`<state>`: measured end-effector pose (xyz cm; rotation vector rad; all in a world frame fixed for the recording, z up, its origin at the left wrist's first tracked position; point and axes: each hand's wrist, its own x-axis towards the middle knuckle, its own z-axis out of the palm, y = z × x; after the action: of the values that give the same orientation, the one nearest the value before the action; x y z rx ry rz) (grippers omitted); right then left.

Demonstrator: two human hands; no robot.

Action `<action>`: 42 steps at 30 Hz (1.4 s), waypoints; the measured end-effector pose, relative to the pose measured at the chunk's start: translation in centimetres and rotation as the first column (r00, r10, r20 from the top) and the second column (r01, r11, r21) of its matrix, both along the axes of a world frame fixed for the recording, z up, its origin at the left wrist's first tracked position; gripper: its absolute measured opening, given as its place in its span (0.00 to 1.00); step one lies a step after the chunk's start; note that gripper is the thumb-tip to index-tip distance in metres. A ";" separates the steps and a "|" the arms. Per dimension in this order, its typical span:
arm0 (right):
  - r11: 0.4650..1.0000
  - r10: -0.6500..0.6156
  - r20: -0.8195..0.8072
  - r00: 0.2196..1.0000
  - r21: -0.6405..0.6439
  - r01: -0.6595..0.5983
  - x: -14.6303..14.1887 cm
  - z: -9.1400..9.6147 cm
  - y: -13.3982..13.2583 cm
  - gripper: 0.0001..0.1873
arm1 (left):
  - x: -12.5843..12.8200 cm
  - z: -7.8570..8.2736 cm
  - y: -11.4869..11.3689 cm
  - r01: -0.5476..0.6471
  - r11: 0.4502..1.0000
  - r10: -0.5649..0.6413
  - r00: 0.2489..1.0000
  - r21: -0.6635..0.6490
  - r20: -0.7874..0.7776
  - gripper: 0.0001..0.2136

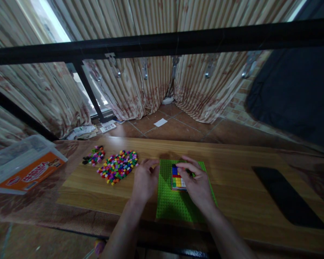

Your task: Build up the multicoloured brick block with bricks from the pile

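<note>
A green studded baseplate (pixel 166 205) lies on the wooden board in front of me. On it stands a low block of toy bricks (pixel 176 180), with blue, red, yellow, green and white pieces on top. My right hand (pixel 196 180) is over the right side of this block, fingers bent and closed at its upper surface; they hide part of it, and any piece between the fingertips cannot be made out. Beside the plate's left edge is my left hand (pixel 145 178), its fingers curled in towards the thumb. Whatever it may hold is hidden.
Loose coloured bricks form a large pile (pixel 118 167) left of my left hand, with a smaller pile (pixel 95 155) beyond. A clear plastic box (pixel 18 162) with an orange label sits far left. On the right lies a black flat panel (pixel 286 196). A dark rail (pixel 162 45) crosses ahead.
</note>
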<state>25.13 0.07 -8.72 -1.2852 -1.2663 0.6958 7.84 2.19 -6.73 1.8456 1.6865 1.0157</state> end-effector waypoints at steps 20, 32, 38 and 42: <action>0.979 -0.036 -0.303 0.952 -0.204 -0.028 -0.6 0.5 0.1 0.13 | 3.5 -0.1 -2.5 0.196 0.960 -0.220 0.970 0.200 0.104 0.11; 0.988 -0.025 -0.227 0.974 -0.155 -0.011 -0.5 0.2 0.0 0.13 | 3.6 0.2 -2.7 0.187 0.961 -0.213 0.970 0.204 0.115 0.11; 0.963 -0.048 -0.391 0.919 -0.262 -0.061 -0.3 1.1 -0.4 0.18 | 2.4 0.7 -2.2 0.133 0.973 -0.161 0.976 0.188 0.144 0.11; 0.967 -0.139 -0.398 0.907 -0.253 0.036 0.2 1.1 -0.2 0.17 | -0.7 0.6 -0.7 -0.089 0.995 0.088 0.996 0.033 0.023 0.10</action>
<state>25.34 -0.09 -7.66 -1.2936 -0.7891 1.0199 7.17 1.46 -6.14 1.7883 1.7628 1.1022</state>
